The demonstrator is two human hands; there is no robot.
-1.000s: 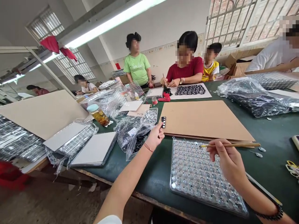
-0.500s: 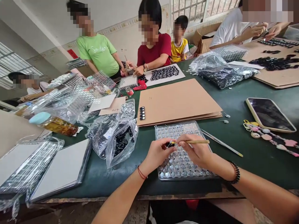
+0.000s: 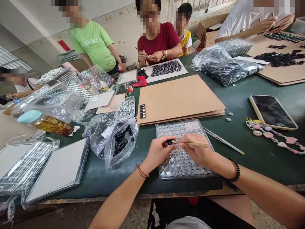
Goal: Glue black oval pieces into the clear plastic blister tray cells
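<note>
Between the fingertips of my left hand (image 3: 159,152) is a small black glossy piece (image 3: 170,142), partly covered by the fingers. My right hand (image 3: 195,149) pinches a thin wooden stick (image 3: 194,144), whose yellowish tip meets the black piece. Both hands are above a clear plastic tray (image 3: 164,176) filled with rows of small round silvery pieces. On the brown cardboard (image 3: 181,98) beyond the tray, several black pieces (image 3: 142,111) stand in a short column at its left edge. An opened plastic bag (image 3: 122,141) of loose black pieces lies left of the tray.
A pale thin rod (image 3: 224,141) lies right of the tray, near a phone (image 3: 273,112) with a beaded strap. Leftward are a box of silvery pieces (image 3: 126,107), a lidded jar (image 3: 47,123) and white card stacks (image 3: 59,168). Co-workers handle black pieces across the table.
The view has shifted slightly, so the table appears a little higher and further left. My hands keep their hold, with the stick at the black piece. The co-worker in red has raised both hands together.
</note>
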